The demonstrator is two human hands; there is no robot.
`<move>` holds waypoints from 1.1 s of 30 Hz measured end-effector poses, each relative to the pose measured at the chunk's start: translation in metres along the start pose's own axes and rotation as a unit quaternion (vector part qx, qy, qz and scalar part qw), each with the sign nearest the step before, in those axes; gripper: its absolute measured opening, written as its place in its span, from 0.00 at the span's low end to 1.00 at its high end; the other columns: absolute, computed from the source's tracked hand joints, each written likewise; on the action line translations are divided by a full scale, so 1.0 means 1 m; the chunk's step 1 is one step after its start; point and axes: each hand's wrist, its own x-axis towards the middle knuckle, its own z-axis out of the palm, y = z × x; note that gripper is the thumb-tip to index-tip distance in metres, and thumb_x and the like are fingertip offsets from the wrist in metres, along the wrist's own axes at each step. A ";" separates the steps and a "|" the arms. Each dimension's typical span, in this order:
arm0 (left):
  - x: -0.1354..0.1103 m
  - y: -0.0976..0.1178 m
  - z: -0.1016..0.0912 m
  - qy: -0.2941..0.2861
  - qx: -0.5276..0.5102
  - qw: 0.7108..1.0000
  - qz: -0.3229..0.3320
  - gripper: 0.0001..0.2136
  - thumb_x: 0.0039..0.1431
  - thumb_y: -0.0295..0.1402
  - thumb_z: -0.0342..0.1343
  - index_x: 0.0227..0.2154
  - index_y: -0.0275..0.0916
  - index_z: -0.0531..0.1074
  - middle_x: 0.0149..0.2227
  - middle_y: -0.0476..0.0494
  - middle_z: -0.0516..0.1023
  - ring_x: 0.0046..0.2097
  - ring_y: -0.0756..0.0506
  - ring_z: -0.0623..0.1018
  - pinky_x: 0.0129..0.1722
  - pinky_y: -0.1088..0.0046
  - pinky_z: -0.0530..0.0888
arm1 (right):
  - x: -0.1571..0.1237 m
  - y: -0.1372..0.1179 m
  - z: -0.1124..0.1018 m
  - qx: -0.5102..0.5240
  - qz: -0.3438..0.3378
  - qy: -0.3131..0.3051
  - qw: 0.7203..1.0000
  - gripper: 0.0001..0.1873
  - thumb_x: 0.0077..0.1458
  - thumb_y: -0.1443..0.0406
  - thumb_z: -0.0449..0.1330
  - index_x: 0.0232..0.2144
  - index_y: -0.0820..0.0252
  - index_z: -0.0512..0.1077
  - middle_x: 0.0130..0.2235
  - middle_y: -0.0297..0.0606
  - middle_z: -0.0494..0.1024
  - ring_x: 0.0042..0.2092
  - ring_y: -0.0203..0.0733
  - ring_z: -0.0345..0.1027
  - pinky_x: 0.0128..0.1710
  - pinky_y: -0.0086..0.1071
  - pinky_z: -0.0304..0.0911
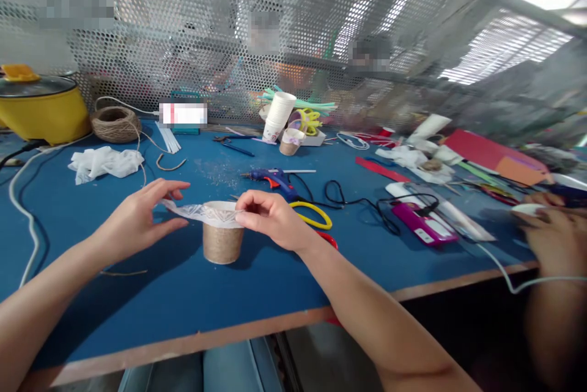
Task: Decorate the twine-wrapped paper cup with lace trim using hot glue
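Note:
A small cup wrapped in brown twine (222, 245) stands upright on the blue table in front of me. White lace ribbon (215, 214) lies across its upper edge, and a loose end stretches left. My right hand (270, 214) pinches the ribbon at the right side of the cup's rim. At the ribbon's left end, my left hand (144, 214) has its thumb and fingers apart, with the ribbon's tip between them. Whether that tip touches the palm cannot be made out. Behind the right hand lie a blue glue gun (270, 178) and yellow-handled scissors (316, 213).
At the left are a yellow pot (46, 107), a twine roll (115, 124) and bunched white lace (106, 162). Paper cups (279, 114) stand at the back. A purple power strip (424, 224) with cables lies rightward, near another person's hand (554, 233).

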 end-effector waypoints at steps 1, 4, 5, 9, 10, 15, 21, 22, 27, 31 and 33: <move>-0.001 0.001 0.003 0.010 0.030 0.999 0.030 0.21 0.54 0.40 0.57 0.50 0.40 0.65 0.42 0.41 0.72 0.42 0.42 0.74 0.44 0.63 0.71 | -0.001 0.000 0.001 -0.022 -0.006 0.001 1.000 0.09 0.49 0.62 0.61 0.26 0.61 0.67 0.25 0.29 0.65 0.26 0.30 0.55 0.27 0.28 0.52; -0.004 0.005 0.013 0.034 0.090 0.991 0.089 0.19 0.57 0.35 0.52 0.52 0.38 0.63 0.50 0.36 0.68 0.52 0.39 0.70 0.52 0.60 0.68 | -0.003 -0.002 0.003 -0.100 -0.024 0.013 0.995 0.08 0.51 0.62 0.60 0.26 0.61 0.66 0.25 0.30 0.65 0.27 0.31 0.56 0.27 0.28 0.53; -0.005 0.007 0.017 0.034 0.099 0.989 0.102 0.18 0.57 0.33 0.52 0.51 0.38 0.63 0.51 0.35 0.67 0.54 0.38 0.69 0.53 0.60 0.67 | -0.004 -0.002 0.004 -0.124 -0.030 0.017 0.992 0.08 0.51 0.62 0.59 0.27 0.61 0.66 0.26 0.31 0.65 0.27 0.32 0.56 0.27 0.29 0.53; -0.007 0.011 0.025 0.020 0.065 0.994 0.087 0.16 0.56 0.31 0.52 0.48 0.38 0.63 0.48 0.36 0.71 0.51 0.39 0.71 0.51 0.60 0.68 | -0.003 -0.002 0.006 -0.171 -0.052 0.023 0.984 0.06 0.52 0.64 0.58 0.26 0.60 0.66 0.27 0.32 0.66 0.27 0.32 0.57 0.28 0.29 0.55; -0.007 0.011 0.026 0.012 0.038 0.997 0.065 0.16 0.56 0.32 0.52 0.47 0.39 0.63 0.47 0.37 0.72 0.50 0.39 0.72 0.50 0.60 0.69 | -0.003 -0.001 0.006 -0.175 -0.055 0.023 0.983 0.06 0.52 0.64 0.58 0.26 0.60 0.66 0.27 0.32 0.66 0.27 0.32 0.57 0.28 0.28 0.55; -0.007 0.014 0.026 -0.037 -0.167 0.984 -0.056 0.14 0.57 0.36 0.53 0.45 0.39 0.62 0.40 0.41 0.75 0.42 0.43 0.76 0.40 0.65 0.74 | -0.002 0.001 0.006 -0.187 -0.063 0.023 0.980 0.06 0.53 0.64 0.58 0.27 0.60 0.66 0.28 0.32 0.66 0.27 0.32 0.57 0.27 0.28 0.55; -0.002 0.025 0.018 -0.078 -0.332 0.931 -0.132 0.13 0.54 0.41 0.57 0.36 0.36 0.66 0.29 0.47 0.74 0.30 0.49 0.74 0.30 0.72 0.71 | -0.002 0.000 0.005 -0.197 -0.076 0.015 0.977 0.05 0.53 0.65 0.57 0.27 0.60 0.66 0.28 0.33 0.67 0.28 0.32 0.58 0.28 0.28 0.56; -0.002 0.025 0.017 -0.090 -0.341 0.925 -0.139 0.14 0.54 0.42 0.57 0.35 0.35 0.67 0.29 0.47 0.74 0.30 0.49 0.74 0.30 0.72 0.71 | -0.002 0.000 0.005 -0.197 -0.079 0.014 0.977 0.05 0.53 0.65 0.57 0.27 0.60 0.66 0.29 0.33 0.67 0.28 0.32 0.58 0.28 0.28 0.57; -0.005 0.024 0.017 -0.100 -0.315 0.936 -0.123 0.17 0.50 0.43 0.60 0.36 0.37 0.66 0.30 0.48 0.72 0.27 0.51 0.70 0.26 0.74 0.68 | -0.002 -0.002 0.006 -0.192 -0.075 0.013 0.978 0.05 0.53 0.65 0.57 0.26 0.60 0.66 0.28 0.33 0.67 0.28 0.32 0.58 0.28 0.29 0.57; -0.010 0.027 0.026 -0.035 -0.188 0.978 -0.083 0.19 0.45 0.39 0.64 0.36 0.40 0.64 0.32 0.49 0.72 0.33 0.48 0.71 0.35 0.69 0.69 | -0.004 -0.004 0.008 -0.192 -0.054 0.020 0.980 0.06 0.53 0.64 0.58 0.26 0.60 0.66 0.27 0.32 0.66 0.27 0.32 0.56 0.27 0.28 0.54; -0.011 0.029 0.031 -0.032 -0.189 0.978 -0.088 0.18 0.45 0.38 0.64 0.36 0.41 0.62 0.33 0.49 0.73 0.37 0.46 0.73 0.39 0.66 0.69 | -0.005 -0.006 0.008 -0.190 -0.044 0.028 0.980 0.07 0.52 0.63 0.58 0.26 0.61 0.66 0.25 0.31 0.65 0.26 0.32 0.54 0.26 0.28 0.53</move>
